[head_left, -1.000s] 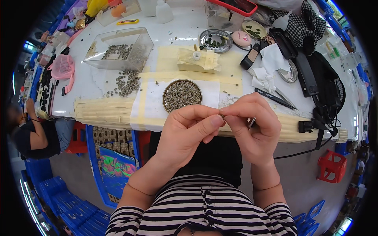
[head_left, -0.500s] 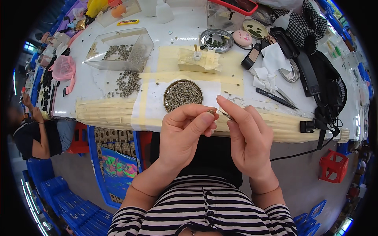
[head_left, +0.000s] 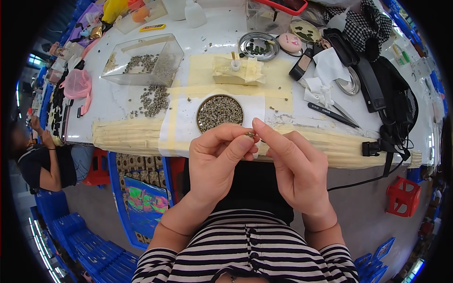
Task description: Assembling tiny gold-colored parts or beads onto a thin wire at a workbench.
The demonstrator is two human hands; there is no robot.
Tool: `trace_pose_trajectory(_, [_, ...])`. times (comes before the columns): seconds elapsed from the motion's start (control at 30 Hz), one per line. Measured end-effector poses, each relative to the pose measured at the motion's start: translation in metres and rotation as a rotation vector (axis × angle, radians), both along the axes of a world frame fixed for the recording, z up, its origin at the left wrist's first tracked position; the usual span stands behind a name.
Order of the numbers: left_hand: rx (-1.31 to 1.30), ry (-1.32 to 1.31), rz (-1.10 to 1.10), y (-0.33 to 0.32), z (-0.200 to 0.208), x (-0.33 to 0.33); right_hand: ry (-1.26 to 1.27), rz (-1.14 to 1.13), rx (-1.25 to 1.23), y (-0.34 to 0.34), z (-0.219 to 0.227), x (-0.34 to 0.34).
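Observation:
My left hand (head_left: 213,162) pinches a small metal piece (head_left: 249,135) between thumb and forefinger, held over the table's near edge. My right hand (head_left: 302,172) is close against it, its forefinger stretched so that the tip meets the piece. Its thumb and other fingers are bent inward, and what they grip is mostly hidden behind the forefinger. Just beyond my left hand stands a round dish (head_left: 198,123) full of similar small metal pieces (head_left: 220,112).
A clear plastic box (head_left: 118,78) lies on its side at the left, with metal pieces spilled (head_left: 154,101) before it. Behind the dish is a taped block (head_left: 226,78) with a small white cup. Black tweezers (head_left: 332,114), crumpled tissue (head_left: 318,92) and a black strap (head_left: 391,94) lie at right.
My right hand has shifted left, bringing its forefinger tip onto the piece. The thin pointed tool that showed between its fingers is now mostly hidden. My left hand still pinches the piece.

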State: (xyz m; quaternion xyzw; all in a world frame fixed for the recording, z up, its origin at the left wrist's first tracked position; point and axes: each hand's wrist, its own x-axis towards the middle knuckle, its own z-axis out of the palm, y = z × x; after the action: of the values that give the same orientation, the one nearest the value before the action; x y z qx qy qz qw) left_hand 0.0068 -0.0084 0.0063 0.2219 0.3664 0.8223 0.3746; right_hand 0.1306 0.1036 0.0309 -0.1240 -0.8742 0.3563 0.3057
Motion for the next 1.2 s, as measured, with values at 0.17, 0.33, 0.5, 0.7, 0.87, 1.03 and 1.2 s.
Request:
trace_pose_trajectory(0.17, [-0.013, 0.041, 0.019, -0.0002, 0.0003, 0.0001, -0.011, 0.0, 0.005, 0.001, -0.0002, -0.0008])
trace_pose_trajectory(0.33, [-0.03, 0.098, 0.035, 0.0001, 0.0012, -0.0006, -0.023, 0.0, 0.018, 0.0016, 0.0013, -0.0004])
trace_pose_trajectory(0.5, [-0.047, 0.143, 0.033, -0.0007, 0.0016, -0.0031, -0.034, 0.014, 0.015, 0.0039, 0.0018, -0.0002])
trace_pose_trajectory(0.7, [-0.05, 0.138, 0.03, -0.0004, 0.0025, -0.0039, -0.047, 0.022, 0.014, 0.0053, 0.0025, 0.0008])
trace_pose_trajectory(0.87, [-0.06, 0.147, 0.025, -0.0008, 0.0023, -0.0045, -0.041, 0.024, 0.013, 0.0059, 0.0025, 0.0004])
trace_pose_trajectory(1.03, [-0.084, 0.21, 0.035, -0.0024, 0.0003, -0.0073, -0.072, 0.029, 0.029, 0.0072, 0.0034, 0.0021])
trace_pose_trajectory(1.2, [-0.128, 0.264, 0.061, -0.0019, 0.0027, -0.0073, -0.077, 0.038, 0.037, 0.0089, 0.0041, 0.0017])
